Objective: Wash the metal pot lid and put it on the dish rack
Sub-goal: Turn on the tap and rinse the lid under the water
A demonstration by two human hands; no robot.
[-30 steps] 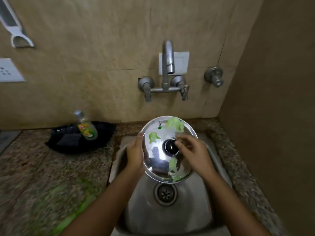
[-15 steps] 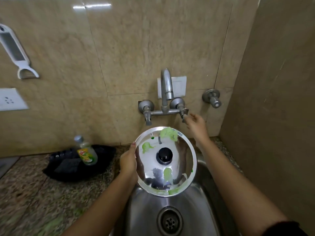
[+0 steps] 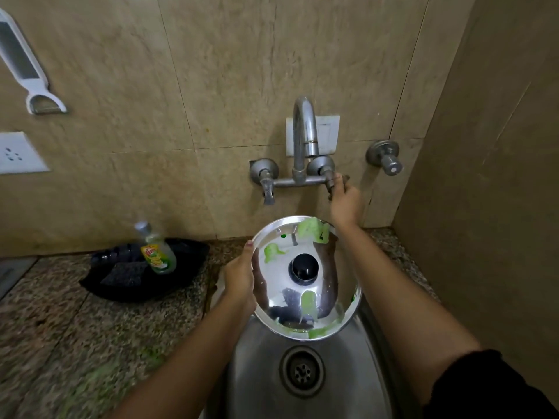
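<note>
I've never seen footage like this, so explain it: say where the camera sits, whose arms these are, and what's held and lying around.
There is no machine here. The camera is worn on a person's head, looking down at their own arms. The left hand keeps a grip on the rim of a shiny metal pot lid, smeared with green soap, above the steel sink. The right hand is at the tap's handle; no water is visible. On the stone counter a black tray holds a dish soap bottle.

Red "Vim" logo on the dish-soap bottle (image 3: 157, 252)
</note>
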